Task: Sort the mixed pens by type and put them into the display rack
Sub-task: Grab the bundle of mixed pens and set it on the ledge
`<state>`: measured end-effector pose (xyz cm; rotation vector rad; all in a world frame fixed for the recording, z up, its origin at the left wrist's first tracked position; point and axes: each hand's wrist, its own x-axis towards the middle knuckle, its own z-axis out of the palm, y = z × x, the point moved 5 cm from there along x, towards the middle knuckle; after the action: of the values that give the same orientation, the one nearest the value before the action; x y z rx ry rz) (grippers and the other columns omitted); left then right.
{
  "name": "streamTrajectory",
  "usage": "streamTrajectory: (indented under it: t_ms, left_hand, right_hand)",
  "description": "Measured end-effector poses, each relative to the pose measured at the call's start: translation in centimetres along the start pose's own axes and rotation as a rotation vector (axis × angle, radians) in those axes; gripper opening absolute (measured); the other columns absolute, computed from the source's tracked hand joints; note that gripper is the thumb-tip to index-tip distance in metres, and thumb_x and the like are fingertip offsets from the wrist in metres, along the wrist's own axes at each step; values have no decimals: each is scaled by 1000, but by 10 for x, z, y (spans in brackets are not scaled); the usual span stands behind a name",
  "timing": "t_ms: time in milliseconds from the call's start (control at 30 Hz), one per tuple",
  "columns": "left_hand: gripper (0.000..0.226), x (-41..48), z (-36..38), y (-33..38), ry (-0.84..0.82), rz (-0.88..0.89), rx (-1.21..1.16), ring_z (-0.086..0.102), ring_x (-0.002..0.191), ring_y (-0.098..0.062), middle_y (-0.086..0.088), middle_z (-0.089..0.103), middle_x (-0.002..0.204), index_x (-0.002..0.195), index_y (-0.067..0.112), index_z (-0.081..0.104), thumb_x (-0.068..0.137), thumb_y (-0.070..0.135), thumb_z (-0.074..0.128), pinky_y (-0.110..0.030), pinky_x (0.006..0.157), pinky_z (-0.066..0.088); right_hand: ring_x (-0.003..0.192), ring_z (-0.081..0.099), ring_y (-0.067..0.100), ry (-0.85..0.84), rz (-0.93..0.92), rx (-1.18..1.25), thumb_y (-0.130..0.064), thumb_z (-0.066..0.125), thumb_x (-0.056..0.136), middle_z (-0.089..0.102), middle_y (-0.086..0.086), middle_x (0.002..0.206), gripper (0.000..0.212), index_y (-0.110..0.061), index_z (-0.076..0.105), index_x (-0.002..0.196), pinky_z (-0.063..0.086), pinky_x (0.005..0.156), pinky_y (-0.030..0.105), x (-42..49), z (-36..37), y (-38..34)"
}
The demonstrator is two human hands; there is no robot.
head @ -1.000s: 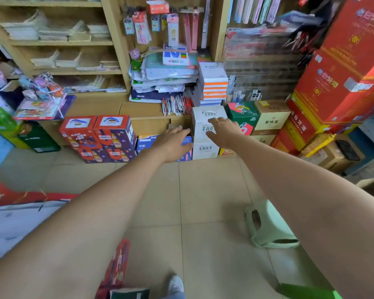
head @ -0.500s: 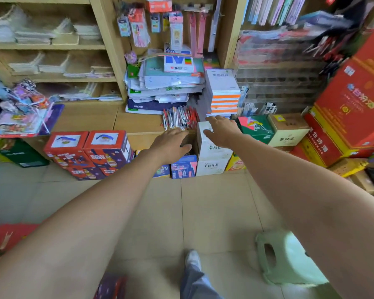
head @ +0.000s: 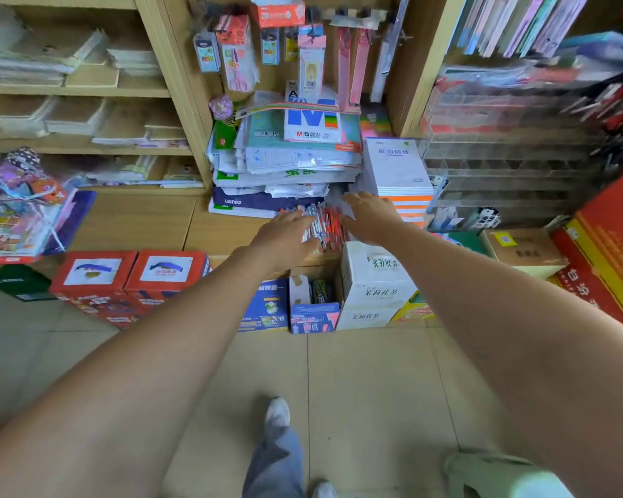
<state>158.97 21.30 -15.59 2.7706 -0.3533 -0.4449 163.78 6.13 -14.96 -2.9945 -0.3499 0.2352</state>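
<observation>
A heap of mixed pens (head: pixel 323 224), red and silver-blue, lies on the wooden counter ledge in front of a stack of paper packs. My left hand (head: pixel 285 236) reaches over the heap's left side with fingers stretched out, holding nothing. My right hand (head: pixel 369 219) hovers over the heap's right side, fingers spread and empty. A clear acrylic display rack (head: pixel 500 167) with many small compartments stands to the right on the same ledge; some red pens stick out at its upper right.
A pile of paper packs (head: pixel 288 163) and a notebook stack (head: pixel 398 174) crowd behind the pens. Cartons line the floor below: red boxes (head: pixel 130 278), a white tea box (head: pixel 374 282), red cartons (head: pixel 612 253) at right. A green stool (head: pixel 500 476) stands by my right leg.
I have stepped closer. Both hands moved up from the white box and ledge edge and now reach over the pen heap, fingers spread.
</observation>
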Motion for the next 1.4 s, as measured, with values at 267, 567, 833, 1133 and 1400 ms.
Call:
streamTrajectory:
  t_ms: [267,567,833,1133,1400]
  left_hand:
    - [60,117,-36,-54,-54,43,14,8,148,-24,-6,10,161,153,19,17,101,41,38,-42,118,17]
    - [59,223,-56,-85,-103,55,7,8,148,-25,-7,9,161,153,19,17,101,40,38,-37,118,15]
    - [58,309,-54,-110,-126,-15,-43,9,148,-22,-6,10,161,153,20,19,101,38,39,-38,116,17]
    - [53,375,-10,-148,-178,-68,-110,36,136,-28,-10,35,151,149,17,28,100,35,41,-42,107,36]
    - [50,413,46,-184,-268,-15,-104,36,133,-27,-10,40,145,147,16,33,100,29,43,-41,105,36]
  right_hand:
    - [125,46,31,-6,85,38,-32,44,97,48,13,137,46,-14,39,139,33,102,40,124,-1,12]
    - [130,43,31,-25,109,31,-34,43,98,44,12,143,48,-14,37,142,31,106,43,234,4,38]
    - [124,47,34,-88,64,9,-33,41,98,49,14,137,47,-12,39,140,34,105,43,330,27,70]
    - [132,41,30,-223,53,49,-27,42,98,42,11,145,51,-15,32,146,27,110,43,387,87,86]
    - [120,50,29,-268,149,121,-26,38,97,52,10,134,40,-17,44,136,36,101,41,412,152,91]
